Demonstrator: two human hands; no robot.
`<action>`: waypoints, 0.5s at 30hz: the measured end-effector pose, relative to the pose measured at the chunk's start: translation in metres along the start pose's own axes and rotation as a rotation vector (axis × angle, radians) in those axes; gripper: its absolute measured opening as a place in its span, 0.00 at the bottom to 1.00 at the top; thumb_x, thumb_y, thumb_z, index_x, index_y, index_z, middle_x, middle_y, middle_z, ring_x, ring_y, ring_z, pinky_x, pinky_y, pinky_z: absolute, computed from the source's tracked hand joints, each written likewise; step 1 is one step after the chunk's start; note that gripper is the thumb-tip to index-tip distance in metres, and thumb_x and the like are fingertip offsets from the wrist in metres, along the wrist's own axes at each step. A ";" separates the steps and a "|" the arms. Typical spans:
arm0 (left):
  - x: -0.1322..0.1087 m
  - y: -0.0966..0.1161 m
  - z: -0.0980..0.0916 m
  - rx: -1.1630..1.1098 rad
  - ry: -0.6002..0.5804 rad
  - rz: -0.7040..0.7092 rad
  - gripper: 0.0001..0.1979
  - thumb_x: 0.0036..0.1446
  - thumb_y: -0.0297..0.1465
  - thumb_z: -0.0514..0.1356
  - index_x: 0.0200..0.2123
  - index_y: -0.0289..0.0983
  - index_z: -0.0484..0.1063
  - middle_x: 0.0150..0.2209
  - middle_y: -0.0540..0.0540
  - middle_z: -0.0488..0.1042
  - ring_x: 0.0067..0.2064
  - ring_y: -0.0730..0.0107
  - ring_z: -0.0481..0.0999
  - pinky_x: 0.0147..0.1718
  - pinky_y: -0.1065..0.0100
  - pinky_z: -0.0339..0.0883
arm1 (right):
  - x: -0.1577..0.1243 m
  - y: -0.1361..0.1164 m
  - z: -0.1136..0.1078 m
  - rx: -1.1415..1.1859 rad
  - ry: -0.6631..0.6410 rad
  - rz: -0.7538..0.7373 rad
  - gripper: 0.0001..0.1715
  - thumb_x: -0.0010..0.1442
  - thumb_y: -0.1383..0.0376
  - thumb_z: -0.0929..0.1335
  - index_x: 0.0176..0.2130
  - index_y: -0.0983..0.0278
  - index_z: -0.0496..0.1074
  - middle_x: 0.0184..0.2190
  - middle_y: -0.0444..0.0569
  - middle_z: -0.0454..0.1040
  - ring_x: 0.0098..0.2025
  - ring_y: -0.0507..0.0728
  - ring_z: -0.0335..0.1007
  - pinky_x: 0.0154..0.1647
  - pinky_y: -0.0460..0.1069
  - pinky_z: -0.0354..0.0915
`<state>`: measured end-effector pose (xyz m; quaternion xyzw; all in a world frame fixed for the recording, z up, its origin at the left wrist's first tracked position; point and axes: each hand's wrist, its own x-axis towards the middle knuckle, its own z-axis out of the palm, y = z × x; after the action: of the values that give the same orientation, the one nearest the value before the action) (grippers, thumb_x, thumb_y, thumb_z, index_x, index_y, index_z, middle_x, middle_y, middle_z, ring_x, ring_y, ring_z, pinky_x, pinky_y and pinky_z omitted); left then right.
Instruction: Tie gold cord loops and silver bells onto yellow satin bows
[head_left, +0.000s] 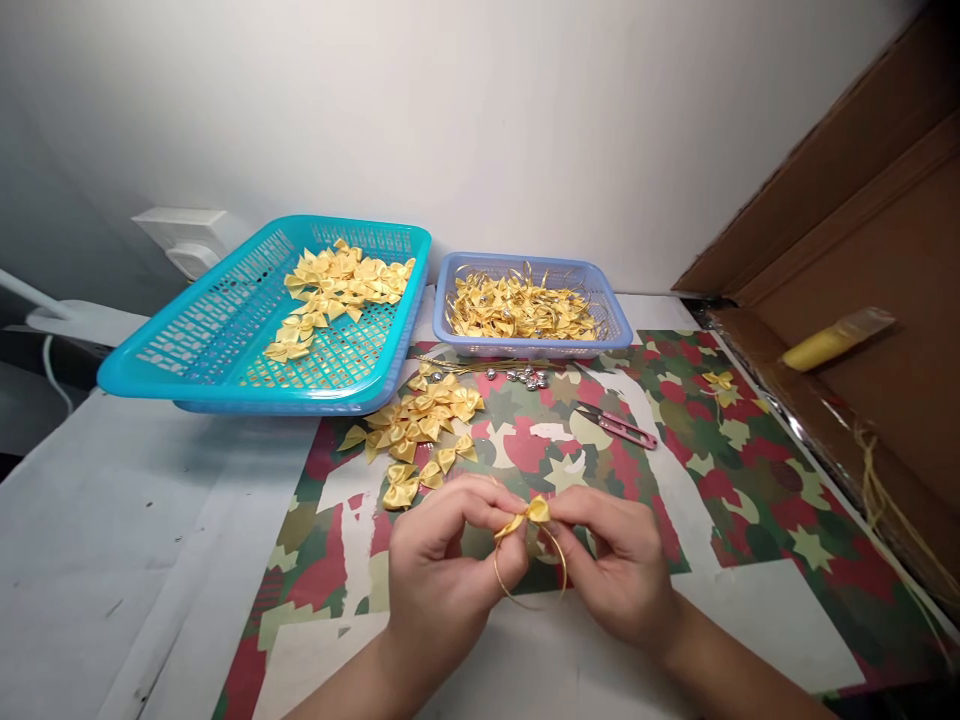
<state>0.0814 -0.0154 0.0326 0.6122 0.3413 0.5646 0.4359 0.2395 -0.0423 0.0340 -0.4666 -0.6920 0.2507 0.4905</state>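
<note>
Head view: a patterned sheet (814, 548) lies over much of the white table (60, 500).
Left hand (442, 560): narrow pinch, thumb and forefinger closed on the left side of the bow (538, 510).
Right hand (619, 560): narrow pinch too, closed on the bow's right side.
Bow place: yellow, held between both hands, over the near part of the sheet.
Loop (564, 572): gold cord, curving round on the near side of the bow, between the hands.
Loose bows (420, 425): yellow heap on the sheet, just beyond the left hand.
Teal basket (124, 375): far left, more yellow bows inside, mostly toward its far right.
Blue basket (619, 328): far middle, full of yellow bows with gold loops.
Bells (536, 382): small, silver, just on the near side of the blue basket.
Snips (626, 430): beyond the right hand, blades pointing far left.
Tube (832, 340): far right, yellow inside, by the cardboard (892, 220).
</note>
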 end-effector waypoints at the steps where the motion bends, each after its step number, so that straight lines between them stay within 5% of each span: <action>1: 0.000 0.000 0.000 -0.028 0.001 -0.055 0.10 0.48 0.19 0.65 0.25 0.39 0.72 0.29 0.51 0.78 0.31 0.72 0.76 0.35 0.70 0.71 | 0.000 0.001 0.000 0.007 -0.004 0.006 0.08 0.59 0.75 0.65 0.34 0.64 0.72 0.22 0.44 0.71 0.23 0.50 0.65 0.23 0.44 0.62; 9: 0.009 0.002 0.000 -0.378 -0.040 -0.568 0.10 0.47 0.25 0.68 0.19 0.35 0.71 0.26 0.50 0.77 0.28 0.75 0.74 0.27 0.77 0.69 | 0.001 0.010 -0.001 0.058 -0.049 0.078 0.08 0.61 0.73 0.65 0.32 0.63 0.71 0.22 0.41 0.69 0.24 0.49 0.63 0.25 0.44 0.61; 15: 0.011 0.002 0.001 -0.489 -0.064 -0.706 0.11 0.45 0.27 0.69 0.19 0.34 0.70 0.24 0.51 0.75 0.26 0.77 0.71 0.25 0.78 0.66 | 0.002 0.011 -0.003 0.011 -0.052 0.003 0.10 0.60 0.76 0.64 0.33 0.63 0.71 0.22 0.42 0.68 0.24 0.49 0.62 0.25 0.44 0.59</action>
<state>0.0832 -0.0066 0.0389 0.3536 0.3724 0.4258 0.7450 0.2465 -0.0357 0.0268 -0.4583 -0.7023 0.2671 0.4747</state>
